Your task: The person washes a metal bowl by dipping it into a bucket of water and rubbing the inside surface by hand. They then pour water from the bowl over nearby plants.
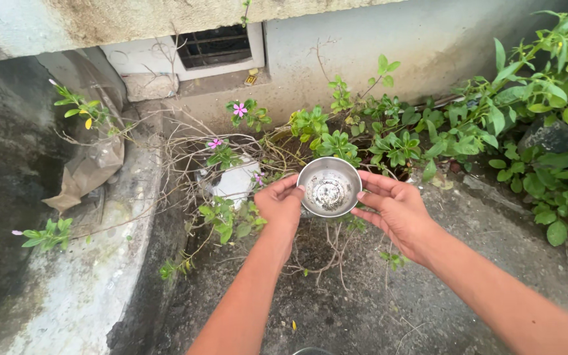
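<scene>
1. Head view, looking down: both bare arms stretch forward over rough grey ground, and between the hands sits a small round steel bowl [329,187], held up in the air just in front of a tangle of green plants.
2. Left hand [281,205] is on the bowl's left rim, fingers curled in and thumb up near the edge, closed on the metal.
3. Right hand [394,209] takes the right rim, fingers [375,185] spread and pressed to the bowl's side, palm half open, gripping it from that flank.
4. The bowl tips its mouth toward the camera; inside there is a dark speckled patch at the bottom, and I can't tell what it is.
5. Right behind the bowl, leafy shrubs [389,141] run along a stained grey wall [389,46].
6. Left of the bowl, a pink flower [239,110] stands on a stem, with a second pink bloom [215,142] lower down, above a white object [235,181] half buried in dry twigs.
7. Far left, crumpled brown paper [90,171] lies on a curved concrete ledge [93,276].
8. Up top, a barred vent [215,46] sits in the wall.
</scene>
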